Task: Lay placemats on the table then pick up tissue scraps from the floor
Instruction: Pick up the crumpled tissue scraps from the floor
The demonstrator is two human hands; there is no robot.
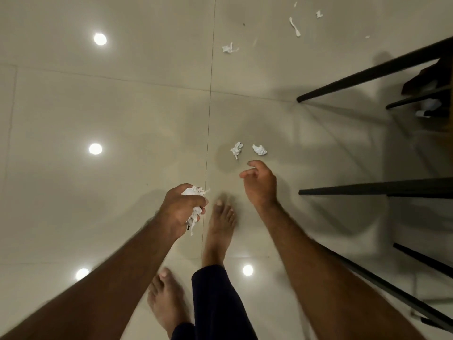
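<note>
Head view: my left hand [181, 209] clenched a wad [195, 192], right hand [259, 182] spread above two scraps [247, 150]; overfull fist risked shedding tissue.

Glossy tiled floor [122, 106] (lamp glare), black chair legs [367, 72]

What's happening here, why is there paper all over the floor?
A barefoot person is gathering torn tissue off the tiled floor. The left hand is closed around a bunch of collected scraps. The right hand is open and reaching toward two crumpled pieces just ahead. More bits lie farther off, near dark furniture legs on the right.
</note>
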